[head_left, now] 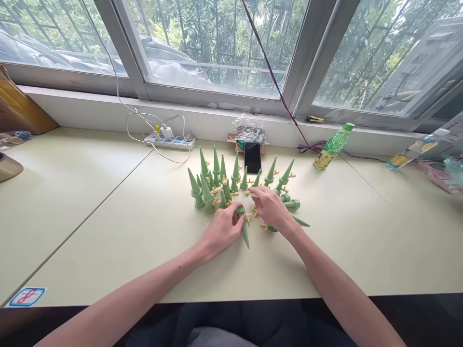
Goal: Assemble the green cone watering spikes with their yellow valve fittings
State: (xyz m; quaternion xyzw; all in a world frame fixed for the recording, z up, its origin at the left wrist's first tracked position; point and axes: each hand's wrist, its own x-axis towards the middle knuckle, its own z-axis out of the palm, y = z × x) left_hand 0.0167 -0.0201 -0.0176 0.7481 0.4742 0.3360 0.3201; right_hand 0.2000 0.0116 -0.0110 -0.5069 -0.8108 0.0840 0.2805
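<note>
My left hand (224, 226) is closed on the wide collar end of a green plant watering spike (245, 234), whose tip points down toward the table's front edge. A small yellow valve (248, 217) sticks out beside it. My right hand (270, 206) has its fingers bent together among more spikes; what they pinch, if anything, is hidden. Just beyond its fingertips stand a short green spike (257, 178) and a yellow valve (248, 193). Several upright spikes (207, 196) cluster to the left. Others lie on their sides under and right of my right hand, such as one spike (299, 220).
A black phone (252, 158) leans against a small box with clear wrap (248, 129). Behind on the left is a power strip (170, 140) with white cables. A green-capped bottle (333, 147) and another bottle (415, 149) stand to the right, near the windowsill.
</note>
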